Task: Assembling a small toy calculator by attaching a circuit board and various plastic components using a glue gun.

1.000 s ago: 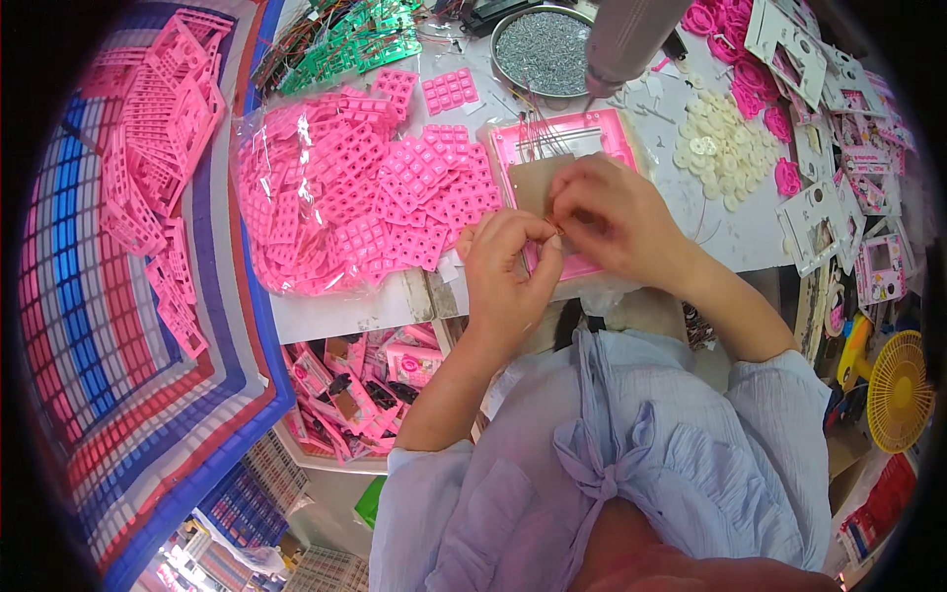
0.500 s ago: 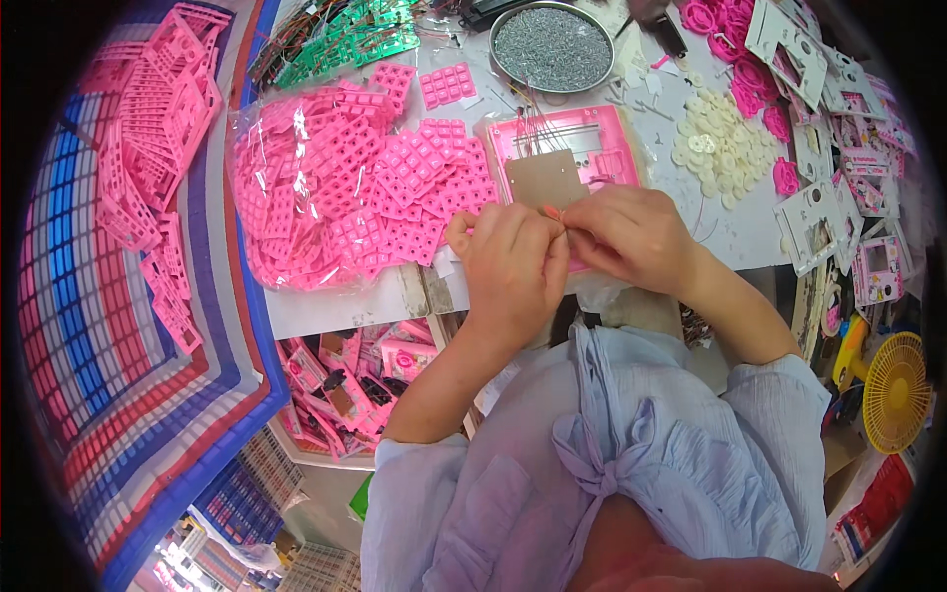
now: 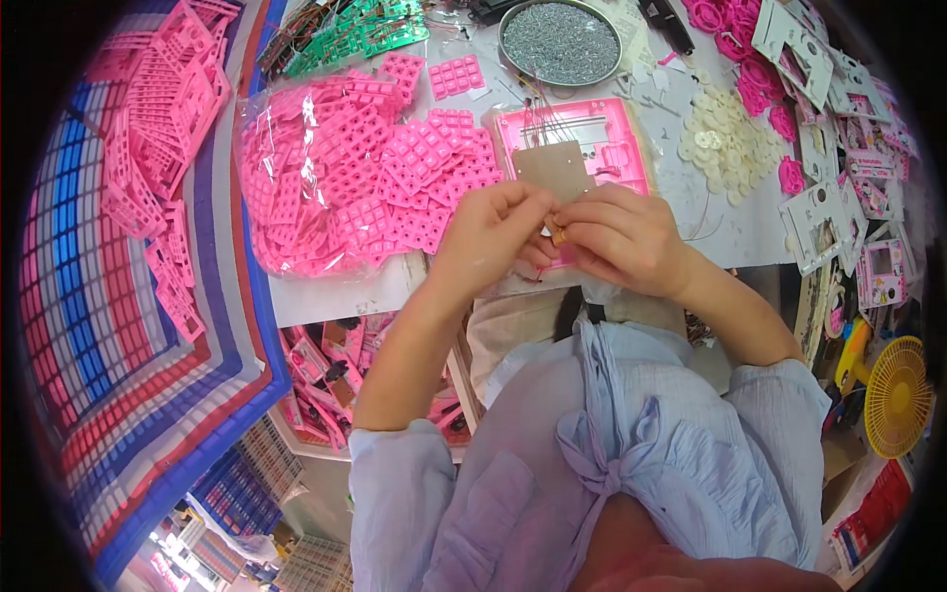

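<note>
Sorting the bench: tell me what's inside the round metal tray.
The round metal tray is filled with a heap of tiny grey metal parts, too small to identify. They cover its bottom completely.

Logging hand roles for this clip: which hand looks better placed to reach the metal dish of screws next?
Probably the right hand: the metal dish sits ahead on its side, while the left hand is nearer the pink keypads.

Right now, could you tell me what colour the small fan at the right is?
Yellow fan, head view.

Small brass part [image 3: 558, 235] pinched between fingertips
</note>
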A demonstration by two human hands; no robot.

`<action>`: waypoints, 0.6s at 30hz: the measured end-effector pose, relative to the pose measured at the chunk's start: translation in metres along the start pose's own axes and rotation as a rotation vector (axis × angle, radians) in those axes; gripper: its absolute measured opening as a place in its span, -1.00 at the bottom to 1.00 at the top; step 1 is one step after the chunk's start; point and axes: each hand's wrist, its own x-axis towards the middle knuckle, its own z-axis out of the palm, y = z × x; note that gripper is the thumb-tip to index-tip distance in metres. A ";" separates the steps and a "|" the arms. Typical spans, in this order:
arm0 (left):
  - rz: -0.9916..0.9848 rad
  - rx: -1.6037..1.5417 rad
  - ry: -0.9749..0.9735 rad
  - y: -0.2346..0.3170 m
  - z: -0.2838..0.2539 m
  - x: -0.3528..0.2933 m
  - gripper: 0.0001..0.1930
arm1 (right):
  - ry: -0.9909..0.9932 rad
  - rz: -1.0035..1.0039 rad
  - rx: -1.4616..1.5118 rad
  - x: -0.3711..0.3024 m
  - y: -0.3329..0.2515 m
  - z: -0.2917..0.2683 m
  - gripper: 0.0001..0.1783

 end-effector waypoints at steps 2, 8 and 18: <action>0.011 0.059 -0.059 0.003 -0.004 0.001 -0.82 | -0.050 -0.004 -0.028 0.001 -0.001 -0.001 -0.67; 0.501 0.857 0.035 -0.003 0.004 0.001 -0.81 | -0.100 0.019 -0.159 0.003 -0.005 0.000 -0.75; 0.937 0.978 0.192 -0.039 -0.005 0.010 -0.71 | -0.230 0.061 -0.178 0.001 -0.009 0.006 -0.77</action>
